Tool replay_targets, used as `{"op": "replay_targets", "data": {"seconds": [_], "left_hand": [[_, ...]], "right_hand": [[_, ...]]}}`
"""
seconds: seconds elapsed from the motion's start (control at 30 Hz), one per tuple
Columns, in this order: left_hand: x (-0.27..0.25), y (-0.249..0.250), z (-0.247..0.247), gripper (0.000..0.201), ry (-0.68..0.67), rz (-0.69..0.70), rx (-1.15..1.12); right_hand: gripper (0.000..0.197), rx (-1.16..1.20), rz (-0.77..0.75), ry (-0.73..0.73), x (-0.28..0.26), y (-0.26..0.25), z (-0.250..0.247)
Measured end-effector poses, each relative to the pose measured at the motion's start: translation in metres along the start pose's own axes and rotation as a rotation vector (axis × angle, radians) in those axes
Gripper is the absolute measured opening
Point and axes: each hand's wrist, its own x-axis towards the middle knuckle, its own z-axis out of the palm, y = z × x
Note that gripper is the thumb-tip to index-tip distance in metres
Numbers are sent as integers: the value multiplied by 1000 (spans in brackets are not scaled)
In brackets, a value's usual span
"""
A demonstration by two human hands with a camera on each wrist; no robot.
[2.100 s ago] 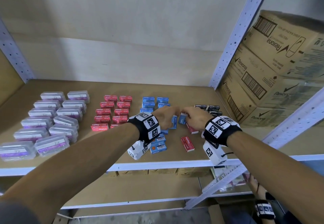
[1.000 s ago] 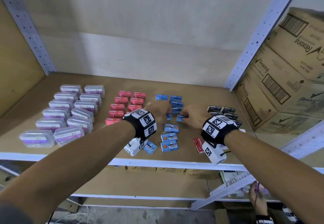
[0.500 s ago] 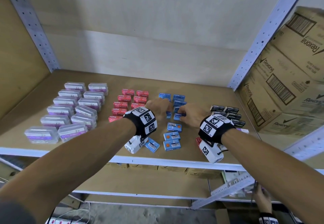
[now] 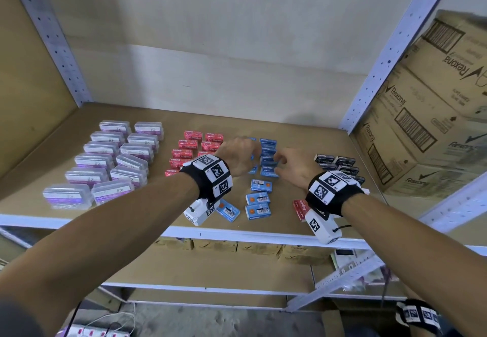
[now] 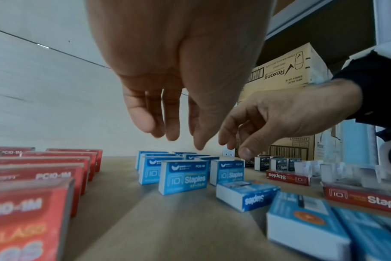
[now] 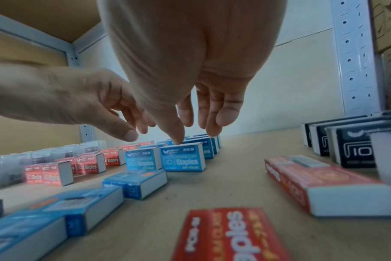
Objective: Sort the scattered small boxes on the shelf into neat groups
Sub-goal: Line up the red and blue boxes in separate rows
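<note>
Your left hand (image 4: 238,156) and your right hand (image 4: 293,166) are both in the middle of the head view, above the rows of blue boxes (image 4: 268,156) on the shelf (image 4: 303,131). In the left wrist view the fingers (image 5: 171,121) of the left hand hang down loosely and a little apart, above the blue rows, and they hold nothing. The grip of the right hand is also spread: in the right wrist view its fingers (image 6: 209,109) point down with gaps between them. One fingertip is at the top edge of the nearest standing blue box (image 6: 183,159); I cannot tell if it really touches.

The blue boxes stand in two short rows in the center of the head view. Below them in the frame, four more blue boxes (image 4: 258,199) lie flat near the front edge of the shelf, not in the rows. Left of the blue rows you see the red boxes (image 4: 188,149), also in two rows. At the far left of the frame the clear plastic cases (image 4: 110,161) with purple labels are in two longer rows. The black boxes (image 4: 340,164) are grouped at the right of the frame, just beside your right wrist. One red box (image 4: 300,208) lies flat near the front edge, partly under the right wrist, and the right wrist view shows a second red box (image 6: 324,183) flat beside it.

At the far right of the head view, big cardboard cartons (image 4: 432,115) stand past the shelf post (image 4: 390,49).
</note>
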Motion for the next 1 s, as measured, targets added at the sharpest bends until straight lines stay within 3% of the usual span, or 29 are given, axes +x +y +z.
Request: {"op": "replay_targets", "data": {"seconds": [0.13,0.4,1.0], "left_hand": [[-12,0,1,10,-117,110,-117],[-35,3,11,20,-308,91,-125],[-41,5,21,32,-380,33,-172]], "right_hand": [[15,7,-51,-49,-11,-5,1],[23,-32,-149,-138,-30,-21,14],[21,-27,-121,-133,-33,-20,19]]}}
